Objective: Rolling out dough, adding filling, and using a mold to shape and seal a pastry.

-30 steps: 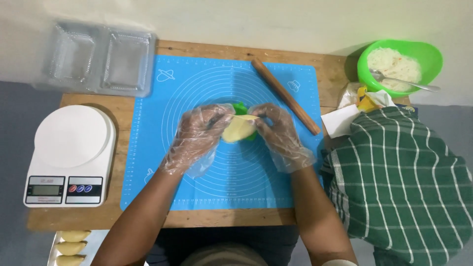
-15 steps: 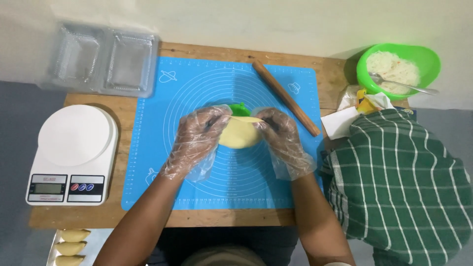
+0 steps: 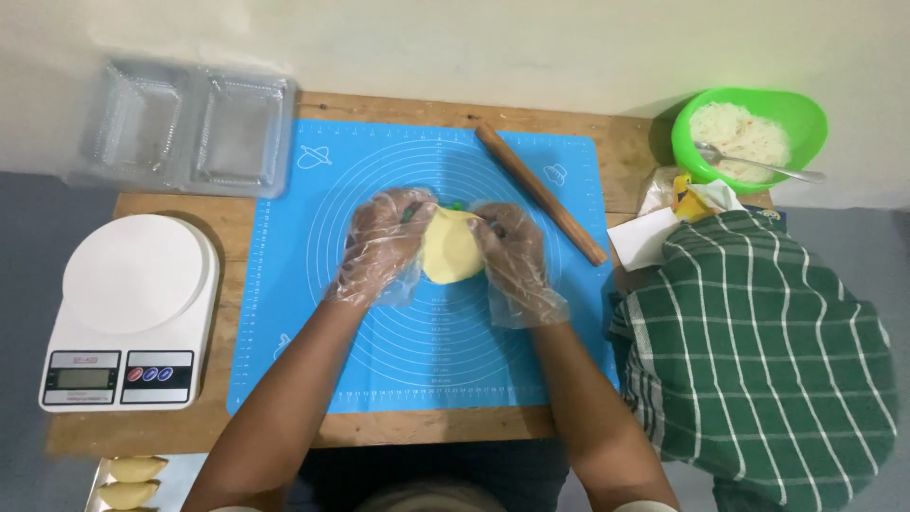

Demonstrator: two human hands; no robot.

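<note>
Wooden counter [image 3: 237,213] carries a blue silicone baking mat [image 3: 313,360] printed with concentric circles. A wooden rolling pin [image 3: 540,192] lies diagonally on the mat's far right part. Far left, an empty clear plastic clamshell container [image 3: 194,128] overhangs the counter edge. Near left, a white digital kitchen scale [image 3: 128,313]. Far right, a green bowl [image 3: 801,114] of white shredded filling with a metal spoon [image 3: 758,166]. Right, a green checked cloth [image 3: 758,351]. Near left corner, pale folded pastries [image 3: 133,481] on a tray.
</note>
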